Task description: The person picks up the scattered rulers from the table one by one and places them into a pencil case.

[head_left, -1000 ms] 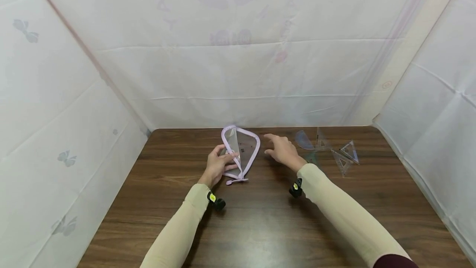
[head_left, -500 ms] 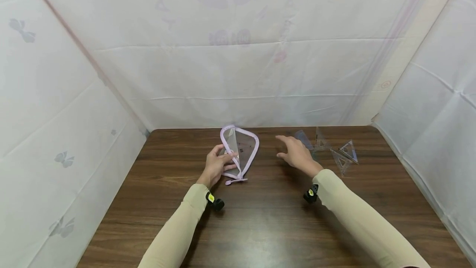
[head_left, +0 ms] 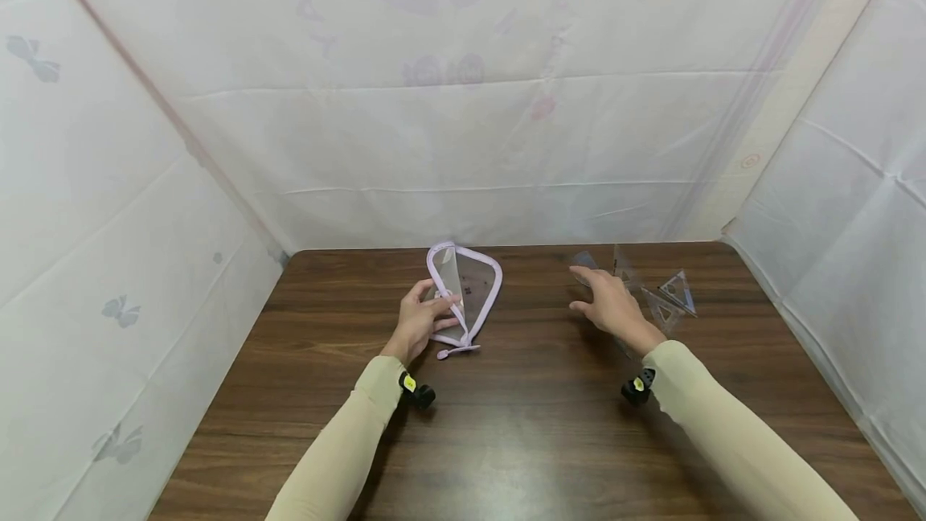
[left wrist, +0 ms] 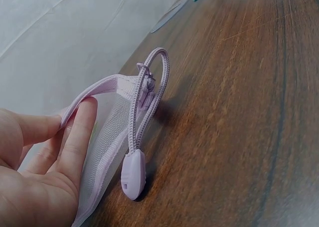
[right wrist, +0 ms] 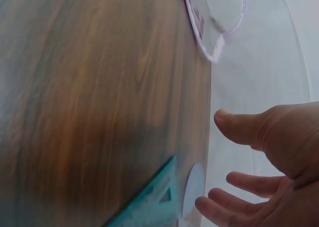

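A mesh zip pouch [head_left: 483, 284] with lilac edging lies on the table, its mouth spread apart. My left hand [head_left: 419, 320] pinches the near edge of that mouth between thumb and fingers. A lilac cord zipper pull [left wrist: 133, 174] hangs from the pouch's end in the left wrist view. With fingers spread and nothing held, my right hand [head_left: 615, 308] hovers over the drawing tools at the right. Below it, the right wrist view shows a green set square [right wrist: 157, 202] and a clear bluish protractor [right wrist: 193, 189]. In the head view the hand hides most of the green one.
Clear set squares [head_left: 678, 293] lie to the right of my right hand, some overlapping. The brown wooden table [head_left: 463, 441] meets white sheeting [head_left: 434, 159] at the back, with more sheeting on both sides.
My right hand has moved right, away from the pouch and over the drawing tools, its fingers still spread. The left hand keeps its hold on the pouch edge.
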{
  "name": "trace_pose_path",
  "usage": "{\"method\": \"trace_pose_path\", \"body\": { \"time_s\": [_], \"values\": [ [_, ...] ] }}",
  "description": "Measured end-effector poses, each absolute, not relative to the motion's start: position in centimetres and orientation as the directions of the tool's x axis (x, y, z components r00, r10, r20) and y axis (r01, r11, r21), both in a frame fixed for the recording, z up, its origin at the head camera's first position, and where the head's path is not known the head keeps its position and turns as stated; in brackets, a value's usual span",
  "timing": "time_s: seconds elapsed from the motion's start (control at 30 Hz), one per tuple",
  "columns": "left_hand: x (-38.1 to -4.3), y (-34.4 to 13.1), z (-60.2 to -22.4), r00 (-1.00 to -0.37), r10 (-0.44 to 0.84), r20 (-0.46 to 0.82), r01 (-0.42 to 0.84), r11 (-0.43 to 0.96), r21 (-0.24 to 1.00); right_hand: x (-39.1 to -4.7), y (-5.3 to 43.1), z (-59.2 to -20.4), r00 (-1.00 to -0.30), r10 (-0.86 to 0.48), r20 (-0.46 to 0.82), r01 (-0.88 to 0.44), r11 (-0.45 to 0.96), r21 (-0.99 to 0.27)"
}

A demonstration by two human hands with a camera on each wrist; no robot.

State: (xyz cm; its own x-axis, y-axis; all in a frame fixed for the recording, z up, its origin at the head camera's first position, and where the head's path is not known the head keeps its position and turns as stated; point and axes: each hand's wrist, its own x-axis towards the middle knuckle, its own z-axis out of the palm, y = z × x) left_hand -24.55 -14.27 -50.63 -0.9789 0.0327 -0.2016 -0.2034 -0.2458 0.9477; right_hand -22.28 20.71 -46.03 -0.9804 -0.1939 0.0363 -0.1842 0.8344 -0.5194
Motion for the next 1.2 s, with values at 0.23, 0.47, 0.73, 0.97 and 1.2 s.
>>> {"method": "trace_pose_path", "body": {
  "time_s": [0.23,0.47,0.73,0.97,1.2],
  "values": [
    [-24.5,-14.2,-50.4,-0.978,0.027,-0.209,-0.209,-0.234,0.949,-21.4,22.6,-46.3,-0.985,-0.169,0.017,-0.153,0.838,-0.524],
    [-24.4,-14.2,-50.3,-0.977,0.027,-0.211,-0.211,-0.233,0.949,-20.7,24.2,-46.7,-0.991,-0.134,0.010,-0.121,0.856,-0.502],
    [-24.4,-14.2,-50.3,-0.980,0.022,-0.197,-0.197,-0.245,0.949,-20.3,25.0,-47.2,-0.990,-0.137,0.024,-0.131,0.858,-0.498],
    [-24.4,-14.2,-50.4,-0.979,0.025,-0.204,-0.204,-0.245,0.948,-20.1,25.2,-47.3,-0.993,-0.120,-0.004,-0.104,0.869,-0.484],
    [-24.4,-14.1,-50.3,-0.978,0.031,-0.205,-0.207,-0.241,0.948,-20.3,25.3,-47.2,-0.992,-0.091,-0.088,-0.041,0.890,-0.454]
  ]
}}
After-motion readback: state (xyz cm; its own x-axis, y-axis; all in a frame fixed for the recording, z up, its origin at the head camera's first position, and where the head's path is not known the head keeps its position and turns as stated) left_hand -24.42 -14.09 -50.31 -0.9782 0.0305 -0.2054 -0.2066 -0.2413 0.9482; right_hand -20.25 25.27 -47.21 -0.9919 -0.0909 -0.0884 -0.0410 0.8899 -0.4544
